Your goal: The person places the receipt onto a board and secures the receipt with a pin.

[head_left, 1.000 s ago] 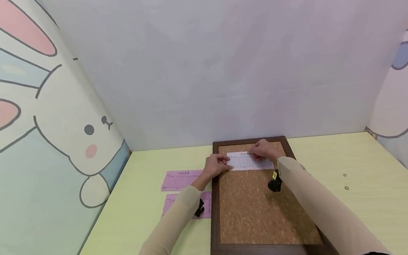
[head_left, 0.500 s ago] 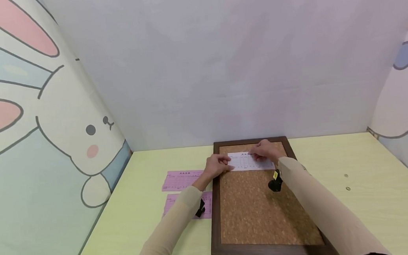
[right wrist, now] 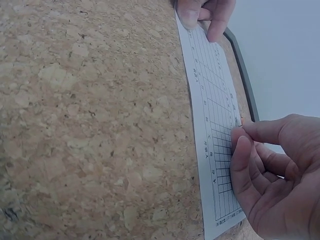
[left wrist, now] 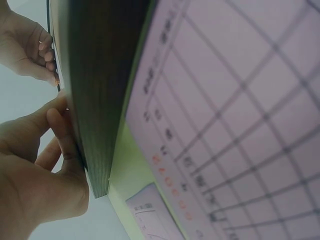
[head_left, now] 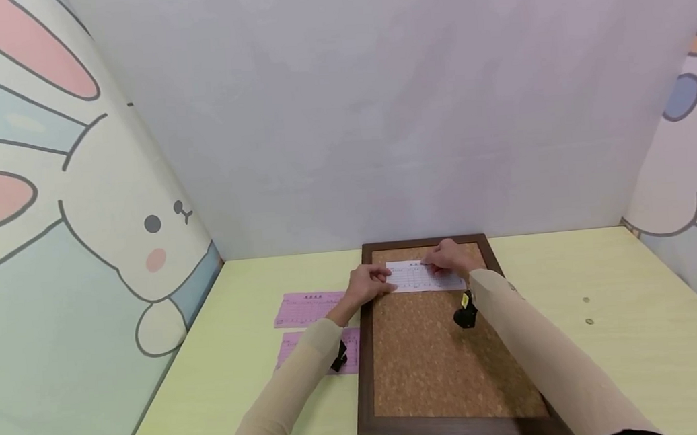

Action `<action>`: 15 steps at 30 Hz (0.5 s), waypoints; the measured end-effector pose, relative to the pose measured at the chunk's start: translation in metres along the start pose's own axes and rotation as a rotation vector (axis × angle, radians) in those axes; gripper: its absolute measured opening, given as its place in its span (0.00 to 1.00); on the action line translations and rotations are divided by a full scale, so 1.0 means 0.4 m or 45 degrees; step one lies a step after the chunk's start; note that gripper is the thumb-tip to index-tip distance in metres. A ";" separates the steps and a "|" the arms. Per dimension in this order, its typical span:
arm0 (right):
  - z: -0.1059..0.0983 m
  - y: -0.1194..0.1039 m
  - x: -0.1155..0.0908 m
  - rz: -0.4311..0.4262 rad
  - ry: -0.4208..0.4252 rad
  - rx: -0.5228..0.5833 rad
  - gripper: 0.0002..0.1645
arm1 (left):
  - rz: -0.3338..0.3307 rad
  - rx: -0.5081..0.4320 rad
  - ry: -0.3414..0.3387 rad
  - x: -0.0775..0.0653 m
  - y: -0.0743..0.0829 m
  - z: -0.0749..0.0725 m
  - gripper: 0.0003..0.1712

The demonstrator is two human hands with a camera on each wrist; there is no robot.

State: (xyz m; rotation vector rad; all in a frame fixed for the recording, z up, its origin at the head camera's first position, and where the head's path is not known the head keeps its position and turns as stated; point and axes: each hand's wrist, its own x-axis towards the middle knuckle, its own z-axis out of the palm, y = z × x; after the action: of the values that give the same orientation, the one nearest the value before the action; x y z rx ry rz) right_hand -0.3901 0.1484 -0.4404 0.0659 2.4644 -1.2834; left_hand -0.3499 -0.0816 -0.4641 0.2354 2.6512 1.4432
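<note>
A white printed slip of paper (head_left: pixel 413 277) lies across the upper part of a brown-framed cork board (head_left: pixel 443 359). My left hand (head_left: pixel 366 282) presses the slip's left end, thumb and forefinger spread on the paper. The left wrist view shows this hand (left wrist: pixel 45 175) beside the board's frame. My right hand (head_left: pixel 446 258) is at the slip's top edge, right of its middle. In the right wrist view, thumb and forefinger of this hand (right wrist: pixel 280 175) pinch something tiny at that edge, seemingly a thumbtack, mostly hidden by the fingertips.
Two pink printed slips, an upper one (head_left: pixel 306 308) and a lower one (head_left: pixel 287 350), lie left of the board, partly beneath the left forearm. Two small round metallic pieces (head_left: pixel 589 321) rest on the pale table (head_left: pixel 638 372) to the right. A grey wall (head_left: pixel 416 138) rises behind.
Both hands stay at the slip with hardly any movement. The whole head view shifts slightly.
</note>
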 end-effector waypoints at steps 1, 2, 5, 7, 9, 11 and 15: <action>0.001 0.001 0.002 -0.003 0.001 -0.001 0.15 | -0.001 0.002 0.001 0.000 -0.001 0.000 0.14; 0.001 0.003 0.004 -0.002 0.002 0.002 0.15 | -0.002 0.003 0.001 0.000 -0.001 0.001 0.14; -0.003 0.003 0.004 0.010 0.007 0.013 0.15 | 0.008 0.007 -0.003 0.003 0.003 0.001 0.14; -0.006 0.001 0.006 0.023 0.006 0.018 0.15 | 0.015 0.009 -0.007 0.004 0.005 0.002 0.14; -0.007 -0.002 0.008 0.034 0.003 0.013 0.14 | 0.015 0.008 -0.004 0.005 0.006 0.001 0.14; -0.006 -0.006 0.011 0.039 -0.002 0.005 0.14 | 0.007 0.007 0.001 0.003 0.005 0.001 0.14; -0.001 -0.009 0.012 0.058 -0.001 -0.024 0.13 | -0.011 0.002 0.003 -0.001 0.002 0.000 0.14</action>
State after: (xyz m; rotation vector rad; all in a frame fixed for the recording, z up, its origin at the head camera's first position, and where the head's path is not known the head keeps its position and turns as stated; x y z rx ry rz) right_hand -0.3955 0.1459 -0.4390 0.1155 2.4592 -1.2412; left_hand -0.3495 -0.0810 -0.4634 0.2222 2.6518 1.4394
